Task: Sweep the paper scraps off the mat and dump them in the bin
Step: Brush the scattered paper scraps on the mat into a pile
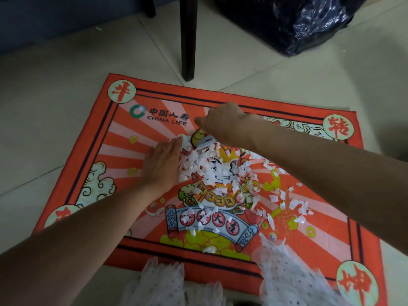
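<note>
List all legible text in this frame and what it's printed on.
"中国人寿" and "CHINA LIFE": logo line at the mat's top left.
"半": top-left corner circle of the mat.
"转": top-right corner circle.
"大" and "吉": discs on the scroll banner; the other discs are covered by paper scraps.
Near corner circles: cropped or hidden, unreadable.

The mat (309,244) is orange-red with pale rays, a dark border line, cream corner circles and a colourful cartoon figure. The scraps (212,166) are white. The bag (298,21) is glossy black; the floor (55,85) beige tile.
</note>
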`<state>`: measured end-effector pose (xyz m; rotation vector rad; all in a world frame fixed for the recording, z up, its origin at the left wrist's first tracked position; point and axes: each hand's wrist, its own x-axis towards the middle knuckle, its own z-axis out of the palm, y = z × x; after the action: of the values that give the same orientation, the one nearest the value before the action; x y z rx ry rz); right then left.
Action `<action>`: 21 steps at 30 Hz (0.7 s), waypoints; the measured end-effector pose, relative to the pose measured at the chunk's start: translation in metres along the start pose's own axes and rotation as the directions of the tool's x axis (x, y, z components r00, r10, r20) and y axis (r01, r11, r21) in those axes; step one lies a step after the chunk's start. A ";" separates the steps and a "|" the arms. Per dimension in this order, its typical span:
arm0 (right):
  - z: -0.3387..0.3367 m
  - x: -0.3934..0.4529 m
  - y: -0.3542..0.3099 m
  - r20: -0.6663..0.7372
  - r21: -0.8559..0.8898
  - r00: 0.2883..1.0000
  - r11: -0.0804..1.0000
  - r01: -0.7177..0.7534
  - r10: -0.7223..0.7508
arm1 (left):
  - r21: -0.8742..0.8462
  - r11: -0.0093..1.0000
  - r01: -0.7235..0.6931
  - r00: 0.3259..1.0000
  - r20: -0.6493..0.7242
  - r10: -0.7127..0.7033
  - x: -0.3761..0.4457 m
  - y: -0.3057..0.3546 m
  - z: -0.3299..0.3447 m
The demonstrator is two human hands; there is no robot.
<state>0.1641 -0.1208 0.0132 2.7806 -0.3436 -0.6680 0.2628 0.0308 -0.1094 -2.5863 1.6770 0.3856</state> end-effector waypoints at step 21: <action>0.011 0.029 0.022 -0.021 0.092 0.954 0.951 -0.296 0.299 | -0.065 0.998 0.005 1.000 -0.010 -0.006 -0.009 -0.006 0.004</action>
<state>0.1800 -0.1514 -0.0016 2.7326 -0.7842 -0.5407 0.2639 0.0420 -0.1121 -2.6426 1.6883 0.4343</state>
